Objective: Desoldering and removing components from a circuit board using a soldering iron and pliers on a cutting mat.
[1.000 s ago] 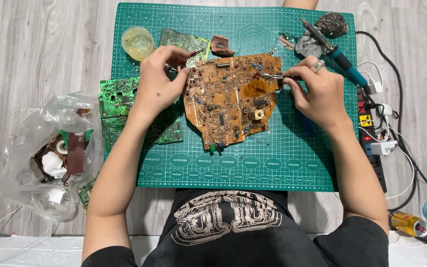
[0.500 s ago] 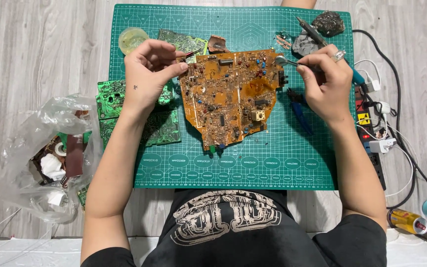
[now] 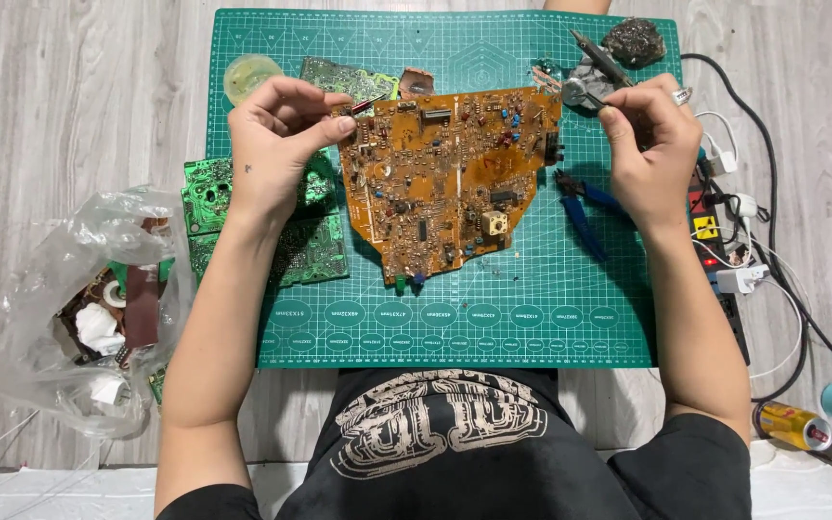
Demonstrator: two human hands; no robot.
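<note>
**Circuit board under two hands on the cutting mat**

Here the orange circuit board lay flat on the green cutting mat, near its far edge. The left hand pinched a thin red-tipped tool at the board's top-left corner. The right hand was closed around a soldering iron, held clear of the board's right edge.

The board looked stiff, light and brittle, studded with small parts; its bare edges seemed the safest hold. Blue pliers lay just beside it. Green boards sat partly under the left forearm, and the clear bag blurred its contents.
</note>
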